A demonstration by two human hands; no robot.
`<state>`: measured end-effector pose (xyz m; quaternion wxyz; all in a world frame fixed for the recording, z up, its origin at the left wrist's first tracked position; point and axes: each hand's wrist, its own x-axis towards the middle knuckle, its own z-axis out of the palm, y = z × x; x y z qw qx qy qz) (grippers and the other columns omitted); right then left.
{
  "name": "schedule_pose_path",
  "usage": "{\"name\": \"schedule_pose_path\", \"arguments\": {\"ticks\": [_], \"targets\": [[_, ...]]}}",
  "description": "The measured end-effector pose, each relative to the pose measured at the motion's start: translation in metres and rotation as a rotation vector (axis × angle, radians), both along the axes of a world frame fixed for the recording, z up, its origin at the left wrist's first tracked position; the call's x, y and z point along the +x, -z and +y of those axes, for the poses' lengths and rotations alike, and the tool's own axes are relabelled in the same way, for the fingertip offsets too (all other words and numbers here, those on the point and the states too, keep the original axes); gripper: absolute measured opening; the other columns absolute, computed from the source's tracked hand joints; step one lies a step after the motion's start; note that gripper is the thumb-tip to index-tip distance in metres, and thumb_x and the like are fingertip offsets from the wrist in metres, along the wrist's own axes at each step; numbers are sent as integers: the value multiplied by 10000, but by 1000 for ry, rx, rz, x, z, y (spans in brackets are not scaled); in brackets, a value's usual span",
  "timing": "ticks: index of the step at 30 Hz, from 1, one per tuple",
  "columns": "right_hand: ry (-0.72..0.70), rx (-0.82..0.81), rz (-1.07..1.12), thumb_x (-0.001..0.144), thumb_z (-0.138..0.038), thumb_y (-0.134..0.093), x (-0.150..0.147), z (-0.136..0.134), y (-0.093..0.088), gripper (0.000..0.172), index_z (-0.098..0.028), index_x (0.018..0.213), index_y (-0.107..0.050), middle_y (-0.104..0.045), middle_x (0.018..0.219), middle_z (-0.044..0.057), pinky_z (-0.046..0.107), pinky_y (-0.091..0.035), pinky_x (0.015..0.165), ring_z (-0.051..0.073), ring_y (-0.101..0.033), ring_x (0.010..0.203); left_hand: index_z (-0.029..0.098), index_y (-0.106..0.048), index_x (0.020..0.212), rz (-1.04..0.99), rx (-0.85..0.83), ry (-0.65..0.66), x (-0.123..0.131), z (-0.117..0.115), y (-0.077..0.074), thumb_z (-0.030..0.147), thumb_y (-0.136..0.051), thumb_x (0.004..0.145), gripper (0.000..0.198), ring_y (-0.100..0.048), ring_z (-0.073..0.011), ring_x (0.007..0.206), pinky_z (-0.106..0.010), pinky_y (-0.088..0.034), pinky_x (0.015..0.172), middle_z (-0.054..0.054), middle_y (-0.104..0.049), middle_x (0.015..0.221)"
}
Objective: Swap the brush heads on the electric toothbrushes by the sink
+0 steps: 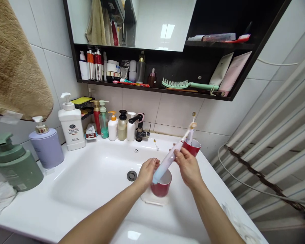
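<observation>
An electric toothbrush (167,161), pale pink fading to blue at its base, is held tilted over the sink in my right hand (188,166). My right fingers are closed around the upper part of its handle, and its brush head points up and away. Close to the base of the toothbrush is my left hand (146,173), its fingers loosely bent and partly turned away; I see nothing held in it. Under the toothbrush, a red cup (161,189) stands on a whitish flat piece (154,200) in the sink. Another red cup (195,146) on the rim holds a second toothbrush (190,135).
The white sink (91,176) has a black faucet (139,130) and a small brush head (156,145) at the back. Several pump bottles (113,127) line the left and rear rim. A dark shelf (152,88) hangs above; pipes (266,169) run along the right.
</observation>
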<state>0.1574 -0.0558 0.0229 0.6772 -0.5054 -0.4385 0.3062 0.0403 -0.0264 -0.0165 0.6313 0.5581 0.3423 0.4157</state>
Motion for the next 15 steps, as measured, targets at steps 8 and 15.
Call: {"name": "schedule_pose_path", "arguments": {"ticks": [8,15], "targets": [[20,-87,-222,602,-328,-492,9,15,32,270,-163,809,-545,-554,664,0,237,-364,544,121,-453,598,187,-489,705,628,659,43,-4,-12,14,210,-441,589,128,-420,-153,770,-265,-325,670,-19,-493,773],[-48,-168,-327,621,-334,-451,6,19,54,249,-178,784,-556,-570,641,-3,256,-372,579,146,-489,612,190,-544,670,887,793,206,1,-13,25,123,-417,581,169,-413,-194,802,-291,-315,660,-47,-506,765]]}}
